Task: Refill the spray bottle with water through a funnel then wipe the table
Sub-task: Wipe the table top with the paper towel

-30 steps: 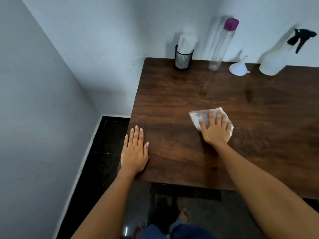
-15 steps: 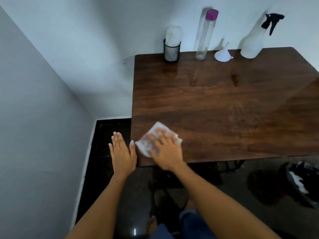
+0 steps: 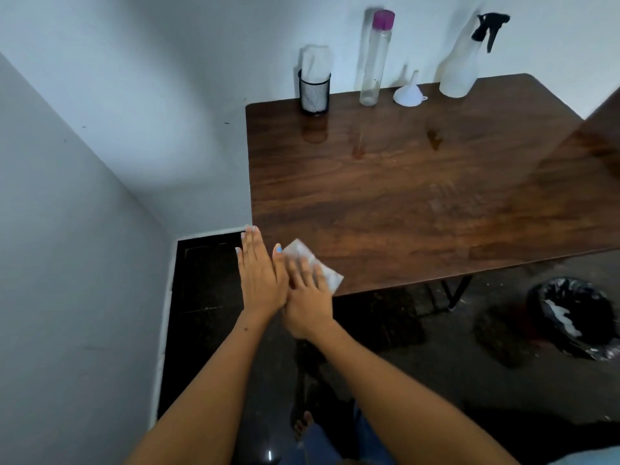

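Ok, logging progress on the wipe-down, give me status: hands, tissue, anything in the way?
Right hand flat on tissue at table near-left corner. Left hand open beside it at the edge. Spray bottle, funnel stand at the back, clear of the wipe.

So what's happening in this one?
A person is wiping the table. The right hand presses a tissue flat at the near left corner; the left hand lies open beside it at the table's edge. The spray bottle, funnel, a tall bottle and a tissue holder stand along the far edge.
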